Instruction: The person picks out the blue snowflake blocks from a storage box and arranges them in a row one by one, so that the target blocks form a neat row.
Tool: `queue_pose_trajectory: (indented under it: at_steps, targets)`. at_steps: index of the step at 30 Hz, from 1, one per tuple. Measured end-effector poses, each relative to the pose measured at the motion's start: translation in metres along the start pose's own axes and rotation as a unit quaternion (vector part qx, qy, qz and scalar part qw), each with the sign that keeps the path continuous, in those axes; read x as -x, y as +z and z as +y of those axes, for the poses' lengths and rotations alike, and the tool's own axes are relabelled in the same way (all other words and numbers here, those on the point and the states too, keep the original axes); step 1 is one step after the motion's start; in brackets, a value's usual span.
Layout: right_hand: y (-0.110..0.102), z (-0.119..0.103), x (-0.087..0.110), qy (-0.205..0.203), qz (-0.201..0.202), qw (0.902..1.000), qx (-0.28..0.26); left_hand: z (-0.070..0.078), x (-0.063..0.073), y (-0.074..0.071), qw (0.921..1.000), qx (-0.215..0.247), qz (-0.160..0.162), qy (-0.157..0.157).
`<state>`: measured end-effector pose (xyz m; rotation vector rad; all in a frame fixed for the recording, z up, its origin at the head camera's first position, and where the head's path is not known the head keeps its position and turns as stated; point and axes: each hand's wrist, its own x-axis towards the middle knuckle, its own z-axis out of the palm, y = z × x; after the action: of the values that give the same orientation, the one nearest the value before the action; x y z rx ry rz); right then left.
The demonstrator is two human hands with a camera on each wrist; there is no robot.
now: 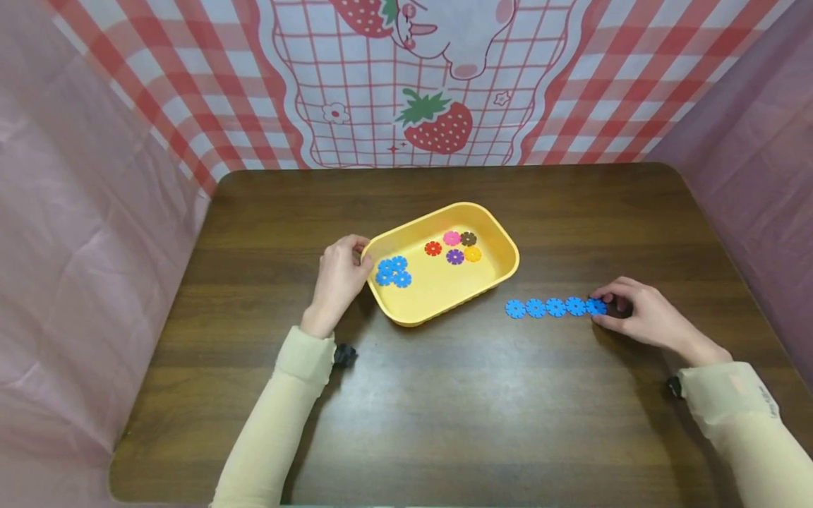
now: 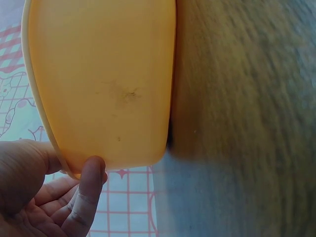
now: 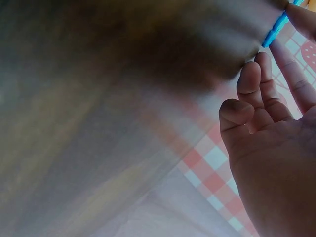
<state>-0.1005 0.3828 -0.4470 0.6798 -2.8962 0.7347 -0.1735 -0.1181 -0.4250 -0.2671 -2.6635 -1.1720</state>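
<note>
My left hand [image 1: 339, 282] grips the left end of a yellow plastic basket [image 1: 438, 289] by its rim. In the left wrist view, fingers bend around that rim against the outer wall [image 2: 106, 64]. Several blue notched snowflake discs [image 1: 393, 271] lie inside, at the basket's left end. A straight row of blue snowflake discs [image 1: 555, 307] lies on the table right of the basket, edge to edge. My right hand [image 1: 651, 319] pinches the rightmost blue disc [image 1: 595, 306] between thumb and fingers. The right wrist view shows a blue disc edge [image 3: 276, 29] by the fingertips.
Toward the basket's right end lie single discs in red [image 1: 432, 248], pink [image 1: 452, 238], brown [image 1: 468, 239], purple [image 1: 454, 257] and yellow [image 1: 472, 254]. All stands on a dark wooden table [image 1: 444, 416]. A strawberry-print cloth [image 1: 438, 127] hangs behind, with pink curtains [image 1: 76, 233] at the sides.
</note>
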Motion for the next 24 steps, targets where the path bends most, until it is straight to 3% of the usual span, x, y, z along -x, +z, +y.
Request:
queue_pose_trajectory:
  at_steps: [15, 24]
  targets:
    - [-0.003, -0.001, -0.003, -0.006, 0.001, 1.0000, -0.002, -0.001, 0.000, 0.001, 1.0000, 0.004, -0.004, -0.002]
    - [-0.025, -0.024, -0.041, 0.007, -0.009, 0.9999, 0.003, -0.002, 0.000, 0.001, 1.0000, 0.000, 0.000, 0.000]
